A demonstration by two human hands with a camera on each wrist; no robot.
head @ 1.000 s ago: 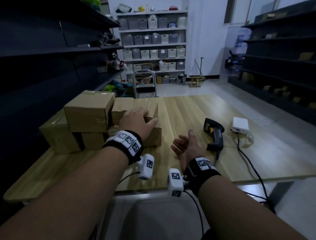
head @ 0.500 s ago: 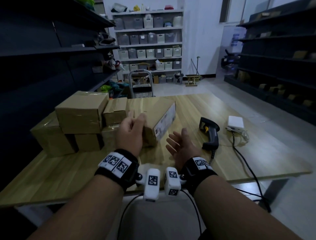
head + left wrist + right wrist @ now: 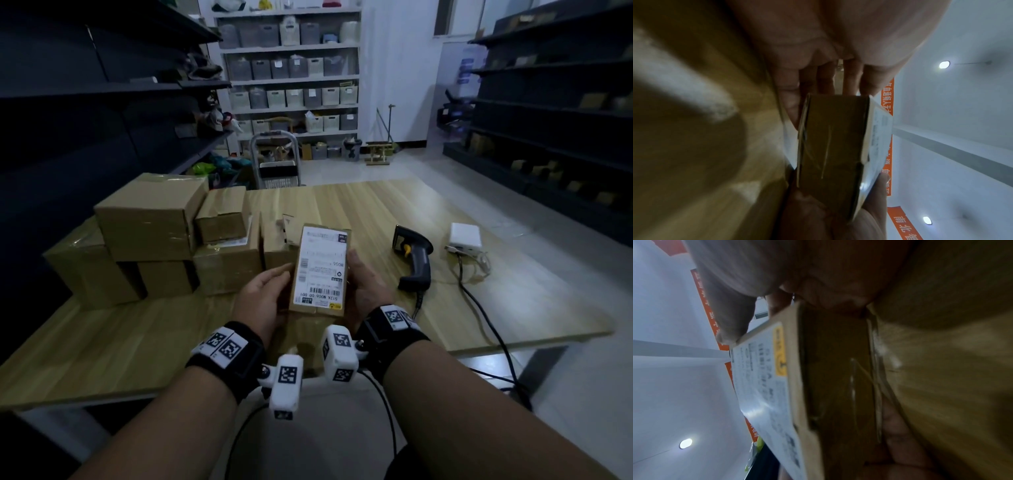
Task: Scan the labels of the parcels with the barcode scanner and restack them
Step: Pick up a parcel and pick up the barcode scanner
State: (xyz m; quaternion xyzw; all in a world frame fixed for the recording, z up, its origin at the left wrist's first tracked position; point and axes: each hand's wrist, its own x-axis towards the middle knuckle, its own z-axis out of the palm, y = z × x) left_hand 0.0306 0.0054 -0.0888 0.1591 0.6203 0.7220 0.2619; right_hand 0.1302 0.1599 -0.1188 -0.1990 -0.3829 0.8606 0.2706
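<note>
Grip: both hands hold one small parcel [image 3: 320,270] just above the tabletop [image 3: 359,205], label [image 3: 322,265] face up. Left hand [image 3: 263,299] cups its left side, thumb along the edge; right hand [image 3: 366,291] wraps its right side, thumb on the label edge. Left wrist view: fingers [image 3: 826,81] behind the parcel's far end. Right wrist view: thumb [image 3: 729,316] tip at the label corner.

Relative to the held parcel:
- stack of parcels [image 3: 150,240] to its left and just behind on the tabletop; six boxes counted, more may be hidden
- one barcode scanner [image 3: 416,255] to its right, lying on the tabletop, untouched
- one white box [image 3: 466,236] further right, beyond the scanner, cable [image 3: 479,308] running off the near edge
</note>
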